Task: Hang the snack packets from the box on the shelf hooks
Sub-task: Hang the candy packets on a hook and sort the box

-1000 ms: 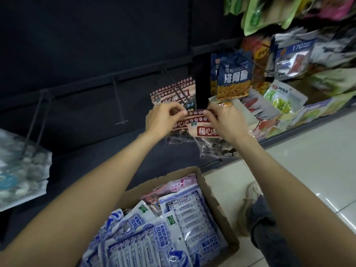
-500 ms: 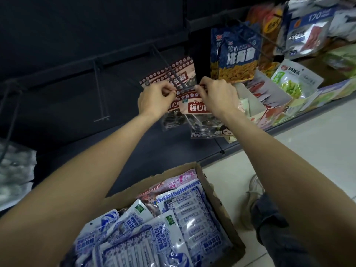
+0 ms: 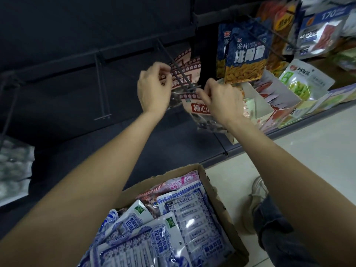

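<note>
A red-and-white plum snack packet [image 3: 198, 109] with a clear lower half hangs at the tip of a dark shelf hook [image 3: 181, 74]. My right hand [image 3: 221, 101] pinches the packet's top edge at the hook's end. My left hand [image 3: 154, 89], fingers curled, sits on the hook's left side over the packet's left corner; whether it grips the packet is hidden. More packets of the same kind [image 3: 185, 74] hang further back on that hook. The cardboard box [image 3: 217, 195] on the floor below holds several blue-and-white packets [image 3: 192, 218].
An empty hook [image 3: 101, 89] juts out left of the one in use. Blue snack bags [image 3: 248, 54] and green packets [image 3: 302, 81] fill the shelf to the right. A pale bag [image 3: 13, 164] hangs at far left. My shoe [image 3: 254, 203] rests on the tiled floor.
The view has tilted down and closer. Both hands have brought the plum packet up to the hook's tip, and my left hand has shifted up along the hook.
</note>
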A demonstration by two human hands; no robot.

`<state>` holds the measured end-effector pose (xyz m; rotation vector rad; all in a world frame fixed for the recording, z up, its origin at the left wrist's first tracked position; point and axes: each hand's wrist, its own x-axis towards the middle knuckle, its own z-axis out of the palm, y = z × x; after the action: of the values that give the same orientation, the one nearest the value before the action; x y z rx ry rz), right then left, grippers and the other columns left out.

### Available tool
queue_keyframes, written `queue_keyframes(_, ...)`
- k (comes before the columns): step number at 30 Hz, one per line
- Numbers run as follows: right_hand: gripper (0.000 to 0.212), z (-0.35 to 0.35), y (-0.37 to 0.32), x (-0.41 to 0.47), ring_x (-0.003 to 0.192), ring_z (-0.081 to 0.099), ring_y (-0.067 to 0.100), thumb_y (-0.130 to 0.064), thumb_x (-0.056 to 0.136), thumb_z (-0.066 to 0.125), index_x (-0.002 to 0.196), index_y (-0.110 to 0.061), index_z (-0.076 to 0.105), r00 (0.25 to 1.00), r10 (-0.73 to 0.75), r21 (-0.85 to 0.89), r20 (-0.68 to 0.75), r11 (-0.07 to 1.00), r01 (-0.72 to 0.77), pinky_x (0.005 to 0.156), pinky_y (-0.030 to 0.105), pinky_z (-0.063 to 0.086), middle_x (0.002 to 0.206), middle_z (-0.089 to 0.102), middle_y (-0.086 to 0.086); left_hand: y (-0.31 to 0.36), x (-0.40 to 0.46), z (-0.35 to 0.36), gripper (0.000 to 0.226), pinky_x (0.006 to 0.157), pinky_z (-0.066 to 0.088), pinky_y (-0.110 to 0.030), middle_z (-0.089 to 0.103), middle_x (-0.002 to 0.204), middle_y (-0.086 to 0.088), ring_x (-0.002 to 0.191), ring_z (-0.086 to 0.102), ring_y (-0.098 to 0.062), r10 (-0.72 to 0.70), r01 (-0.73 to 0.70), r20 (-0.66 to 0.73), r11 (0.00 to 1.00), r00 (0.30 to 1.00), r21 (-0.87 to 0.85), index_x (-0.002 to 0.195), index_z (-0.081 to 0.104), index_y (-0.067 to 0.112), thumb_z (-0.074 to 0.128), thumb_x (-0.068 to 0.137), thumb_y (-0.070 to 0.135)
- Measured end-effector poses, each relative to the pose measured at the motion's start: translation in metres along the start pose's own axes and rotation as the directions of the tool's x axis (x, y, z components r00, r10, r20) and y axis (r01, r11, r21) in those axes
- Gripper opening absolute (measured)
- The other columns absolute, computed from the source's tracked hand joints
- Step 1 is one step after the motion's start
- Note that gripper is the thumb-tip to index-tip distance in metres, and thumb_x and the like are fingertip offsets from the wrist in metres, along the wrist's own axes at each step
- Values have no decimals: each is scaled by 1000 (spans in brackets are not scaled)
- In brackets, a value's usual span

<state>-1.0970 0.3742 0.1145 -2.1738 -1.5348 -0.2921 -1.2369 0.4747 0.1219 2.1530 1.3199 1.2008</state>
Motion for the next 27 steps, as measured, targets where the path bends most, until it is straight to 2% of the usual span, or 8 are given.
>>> queue_keyframes(3,41,-1,3,-18,63,59,28,-54,92,50,72,-19,53,994,-103,111,-28,988,106,52,31,32,65,59,3,-1,-52,-17,13,75,41,-23,60,89,17,90,53,-10,129,-117,85,985,988,-129,94,65,20,54,87,15)
queue_keyframes(6,41,-7,-7,-34,57,54,15,-51,89,55,67,-17,61,968,-228,224,-107,943,247,49,27,34,65,60,-2,-1,-83,-36,18,83,42,-26,58,100,14,98,49,-6,278,-247,232,957,932,-154,103,63,15,59,86,15)
queue_keyframes(9,41,-15,-19,-42,56,48,10,-47,89,56,70,-12,64,954,-264,309,-144,904,296,51,24,32,65,54,-7,3,-83,-49,35,90,47,-35,61,114,7,106,55,-10,181,-137,426,982,887,-132,117,54,19,67,85,27)
queue_keyframes(14,32,-30,-1,-37,71,54,12,-42,87,60,81,-11,67,951,-305,443,58,861,249,61,27,41,79,59,-4,-2,-71,-59,4,72,52,-34,67,86,14,80,63,-3,114,-48,465,987,878,-152,90,64,32,66,87,32)
queue_keyframes(17,13,-35,28,-35,76,57,5,-25,88,66,89,-12,68,950,-217,471,223,877,90,67,18,41,86,62,-5,-8,-68,-60,5,66,49,-22,63,85,17,74,60,6,51,55,433,972,900,-228,87,60,26,62,91,25)
queue_keyframes(21,4,-23,30,-28,72,56,-3,-16,89,65,86,-13,65,960,66,697,273,674,-245,69,17,47,81,63,-4,-15,-52,-53,4,83,55,-37,68,93,6,86,66,-11,-125,257,407,922,905,-289,89,64,20,63,90,24)
queue_keyframes(24,11,-9,18,-12,72,58,1,-16,91,62,81,-20,60,949,229,746,217,589,-312,64,14,49,78,61,-11,-17,-43,-39,4,88,54,-40,70,101,2,92,68,-14,-203,330,380,892,902,-308,91,65,25,65,89,28)
queue_keyframes(27,14,2,12,3,76,58,3,-19,92,60,80,-25,58,937,317,727,145,608,-318,61,12,48,80,60,-13,-17,-36,-28,18,86,55,-38,70,104,3,94,67,-13,-232,323,329,911,915,-256,98,68,23,66,86,36)
